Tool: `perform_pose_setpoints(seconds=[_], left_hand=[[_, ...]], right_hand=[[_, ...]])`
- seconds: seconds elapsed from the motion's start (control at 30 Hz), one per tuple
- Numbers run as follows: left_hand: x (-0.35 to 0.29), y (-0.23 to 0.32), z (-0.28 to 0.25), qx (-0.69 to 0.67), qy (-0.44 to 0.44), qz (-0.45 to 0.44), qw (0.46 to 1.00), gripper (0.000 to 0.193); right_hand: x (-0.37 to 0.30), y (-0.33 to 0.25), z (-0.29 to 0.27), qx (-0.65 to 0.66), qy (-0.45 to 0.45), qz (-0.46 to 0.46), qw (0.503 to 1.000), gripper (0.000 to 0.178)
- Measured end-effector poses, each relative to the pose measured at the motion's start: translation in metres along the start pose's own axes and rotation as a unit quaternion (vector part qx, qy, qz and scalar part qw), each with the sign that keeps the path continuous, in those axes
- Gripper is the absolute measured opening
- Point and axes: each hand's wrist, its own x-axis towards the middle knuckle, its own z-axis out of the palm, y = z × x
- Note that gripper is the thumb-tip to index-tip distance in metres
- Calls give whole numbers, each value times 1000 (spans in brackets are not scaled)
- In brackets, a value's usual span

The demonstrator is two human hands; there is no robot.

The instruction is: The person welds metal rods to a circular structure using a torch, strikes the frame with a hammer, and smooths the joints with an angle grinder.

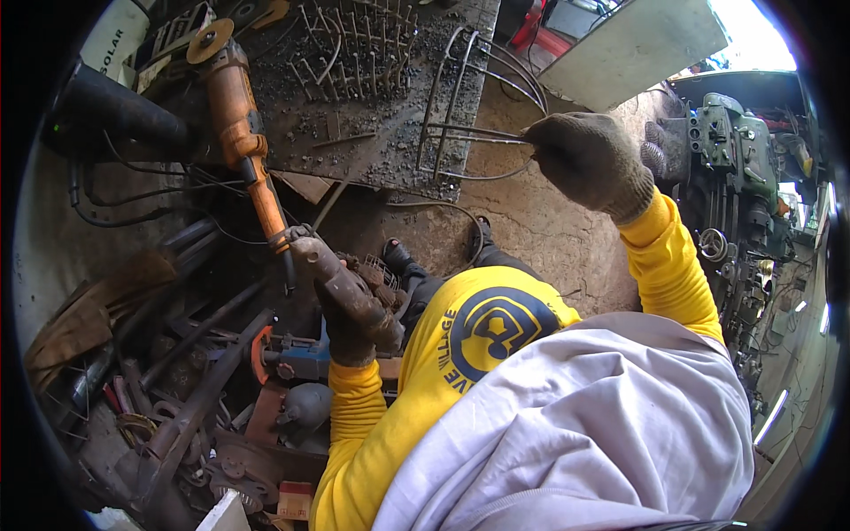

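My right hand (589,159), in a dirty brown work glove, is closed on the near right end of a bent metal rod frame (456,97). The frame's curved bars reach over the right edge of the dark worktable (390,181). My left hand (350,332), also gloved, is low in front of my body, closed round a dirty brown, thick-bodied tool (332,274); its exact kind is unclear. Beyond that hand, an orange angle grinder (237,115) lies along the table's left side, its round disc (211,41) at the far end.
Several upright metal rods (363,44) stand on the grit-strewn table. A black cylinder (115,111) and cables are at left. Scrap metal (190,398) is piled at lower left, beside a blue tool (301,358). A green lathe-like machine (739,146) stands at right; a pale panel (633,53) leans behind.
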Motion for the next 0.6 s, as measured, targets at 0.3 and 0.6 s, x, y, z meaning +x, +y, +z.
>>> perform_pose_setpoints(seconds=[0.3,0.6], left_hand=[[-2,3,11,-133,23,-13,991,38],[-1,-1,-6,-139,16,-67,988,66]], right_hand=[[0,-1,2,-12,9,-7,1000,13],[1,-3,3,-6,3,4,1000,14]])
